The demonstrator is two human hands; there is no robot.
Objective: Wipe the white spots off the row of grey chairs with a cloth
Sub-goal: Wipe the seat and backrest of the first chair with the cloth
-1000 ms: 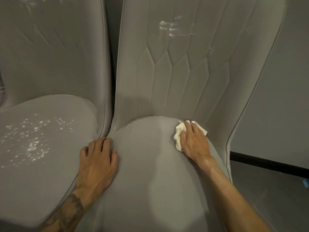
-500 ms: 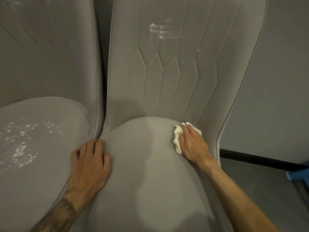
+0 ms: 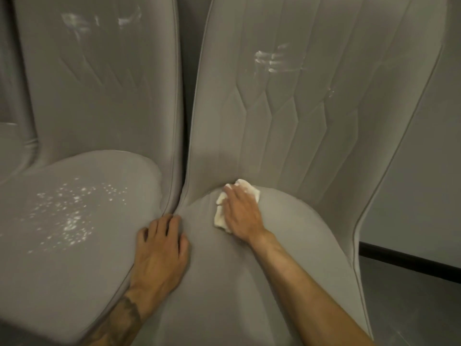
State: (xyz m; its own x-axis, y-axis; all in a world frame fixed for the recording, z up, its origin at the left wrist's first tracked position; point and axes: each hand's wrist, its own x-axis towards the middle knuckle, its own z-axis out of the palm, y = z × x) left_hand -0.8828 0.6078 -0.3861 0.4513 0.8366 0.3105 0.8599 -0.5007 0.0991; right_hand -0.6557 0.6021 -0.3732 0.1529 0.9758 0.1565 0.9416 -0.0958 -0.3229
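Observation:
Two grey padded chairs stand side by side. My right hand (image 3: pixel 240 213) presses a white cloth (image 3: pixel 220 214) flat on the back of the right chair's seat (image 3: pixel 287 245), close to the backrest. My left hand (image 3: pixel 161 250) rests palm down, fingers spread, on the seam where both seats meet. White smears (image 3: pixel 274 59) mark the right chair's backrest. The left chair's seat (image 3: pixel 50 270) carries many white spots (image 3: pixel 72 213), and its backrest shows white smears (image 3: pixel 99 21).
A grey wall (image 3: pixel 424 171) with a dark skirting strip (image 3: pixel 409 260) stands to the right of the chairs, over a grey floor (image 3: pixel 411 308). A narrow dark gap (image 3: pixel 187 83) separates the two backrests. Part of a third chair shows at the far left (image 3: pixel 10 146).
My right hand has slid the cloth leftward along the back of the right seat. The view has swung left, so more of the left chair shows. My left hand stays on the seam.

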